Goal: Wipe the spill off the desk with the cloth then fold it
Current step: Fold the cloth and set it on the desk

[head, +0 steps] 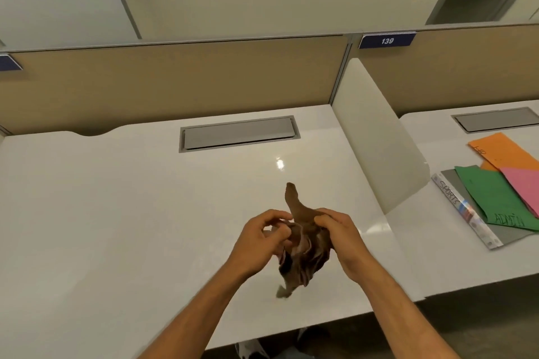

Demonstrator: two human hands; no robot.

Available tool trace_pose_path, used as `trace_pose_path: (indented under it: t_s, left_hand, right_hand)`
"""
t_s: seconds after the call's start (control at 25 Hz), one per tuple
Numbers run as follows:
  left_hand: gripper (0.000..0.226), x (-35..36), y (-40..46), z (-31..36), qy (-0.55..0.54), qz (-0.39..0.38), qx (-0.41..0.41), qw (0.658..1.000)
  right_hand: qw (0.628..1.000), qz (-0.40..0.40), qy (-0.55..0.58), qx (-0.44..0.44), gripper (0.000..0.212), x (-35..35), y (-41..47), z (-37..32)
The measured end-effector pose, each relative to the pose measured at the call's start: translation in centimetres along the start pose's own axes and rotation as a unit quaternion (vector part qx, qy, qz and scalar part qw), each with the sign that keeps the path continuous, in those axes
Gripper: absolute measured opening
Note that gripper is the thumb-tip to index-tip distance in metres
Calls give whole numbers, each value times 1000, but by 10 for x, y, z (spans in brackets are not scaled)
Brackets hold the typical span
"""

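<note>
A crumpled brown cloth (pixel 303 253) hangs bunched above the white desk (pixel 116 213), with one corner sticking up and its lower tip close to the desk surface. My left hand (pixel 262 239) pinches the cloth's left edge with curled fingers. On the other side, my right hand (pixel 339 233) grips its upper right part. No spill shows on the desk; a light glare sits farther back.
A grey cable flap (pixel 237 133) is set into the desk's far side. A white divider panel (pixel 376 137) stands to the right. Beyond it, the neighbouring desk carries orange (pixel 501 151), green (pixel 495 198) and pink (pixel 525 183) papers and a folder marked SPORTS (pixel 463 210).
</note>
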State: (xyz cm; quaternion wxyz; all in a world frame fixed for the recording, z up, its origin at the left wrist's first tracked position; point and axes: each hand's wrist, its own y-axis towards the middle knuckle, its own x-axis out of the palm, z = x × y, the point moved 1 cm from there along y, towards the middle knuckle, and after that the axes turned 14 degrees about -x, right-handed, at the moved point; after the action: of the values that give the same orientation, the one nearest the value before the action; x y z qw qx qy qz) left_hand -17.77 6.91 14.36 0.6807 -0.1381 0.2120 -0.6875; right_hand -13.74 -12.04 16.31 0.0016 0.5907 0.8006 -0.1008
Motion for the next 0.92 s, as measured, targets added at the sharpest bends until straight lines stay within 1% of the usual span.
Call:
trace_pose_path:
  t_s: [0.04,0.08,0.12,0.16,0.2,0.24,0.28,0.32,0.36,0.4,0.48,0.56,0.64,0.76,0.84,0.92]
  left_hand:
    - [31,-3,11,0,7,52,-2,999]
    - [41,-5,22,0,24,87,-6,996]
    - [55,-6,31,1,40,93,-15,995]
    - [69,-6,41,1,43,64,-32,997]
    - [77,-7,49,1,32,23,-45,998]
    - [75,-9,57,4,13,-13,-44,999]
    - [63,-11,63,7,1,-34,-31,999]
    - [45,-13,68,13,0,-31,-15,999]
    - [28,-16,72,19,13,-5,-4,1000]
    - [17,-18,76,25,26,24,2,999]
    - [11,-21,84,34,55,71,1,996]
    - [11,-20,93,45,76,95,-3,993]
    - [9,-17,103,59,83,113,-3,990]
    - [8,-17,115,82,95,154,17,983]
    - [14,-21,118,94,77,183,38,979]
    - [26,-27,118,96,52,185,73,979]
  right_hand:
    - [1000,-6,-11,-9,36,-6,9,-4]
    - [999,-13,-26,-17,38,-11,17,-9]
    - [999,-23,-44,-20,39,-16,25,-13]
    - [997,-40,-65,-22,40,-21,32,-16]
    - [994,-65,-82,-27,40,-24,38,-18]
    - [991,-93,-95,-35,39,-28,44,-21]
    - [987,-113,-103,-44,38,-32,50,-25]
    - [985,-123,-112,-52,36,-36,57,-30]
    - [982,-128,-128,-62,33,-42,65,-34]
    - [976,-134,-156,-71,31,-48,74,-37]
    - [957,-159,-228,-83,31,-60,94,-38]
    - [941,-170,-282,-82,34,-66,113,-32]
    - [929,-145,-327,-91,34,-66,132,-23]
    - [922,-56,-366,-114,35,-64,161,-22]
    - [923,-1,-354,-151,35,-65,173,-27]
    - [922,26,-331,-201,34,-69,172,-28]
